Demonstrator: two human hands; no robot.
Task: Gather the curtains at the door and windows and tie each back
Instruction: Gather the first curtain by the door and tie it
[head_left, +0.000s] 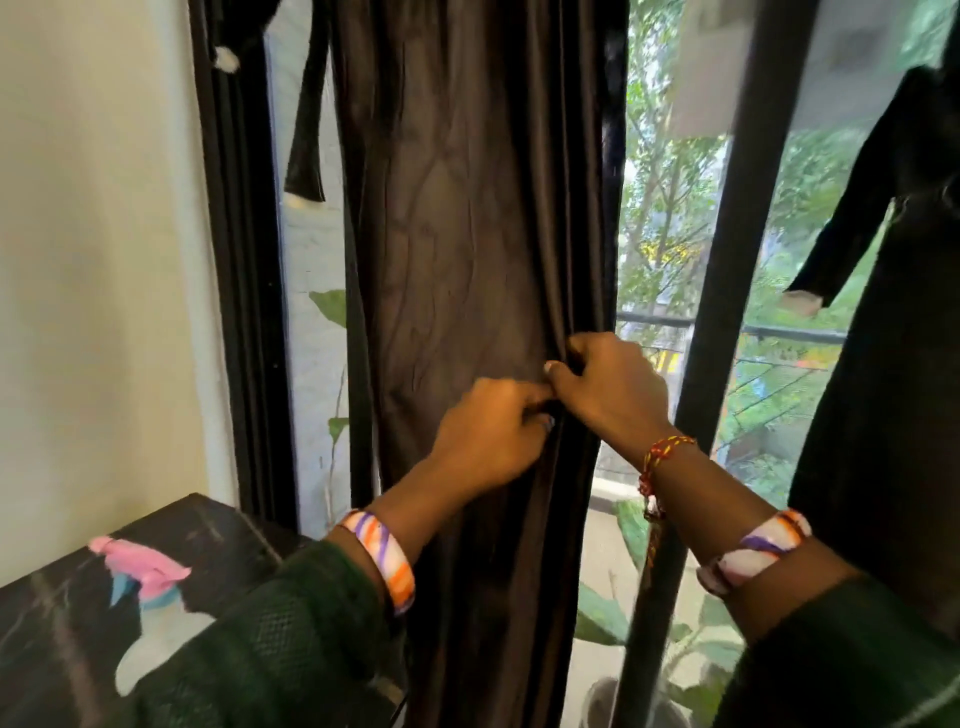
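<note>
Dark brown satin curtain (467, 260): your left hand (488, 436) and right hand (613, 387) both pinch its folds, grip clamped, knuckles touching, beside the black window frame (727, 291).

— Where are the hands?
— Both raised in front, side by side and touching. The left hand (485, 439) sits lower, fingers curled, pinching. The right hand (610, 387) sits just above it to the right, fingers curled in a grip.
— The forearms?
— They reach up from the near corners, converging.

Dark brown curtain (467, 260) hangs bunched in vertical folds before the window.
</note>
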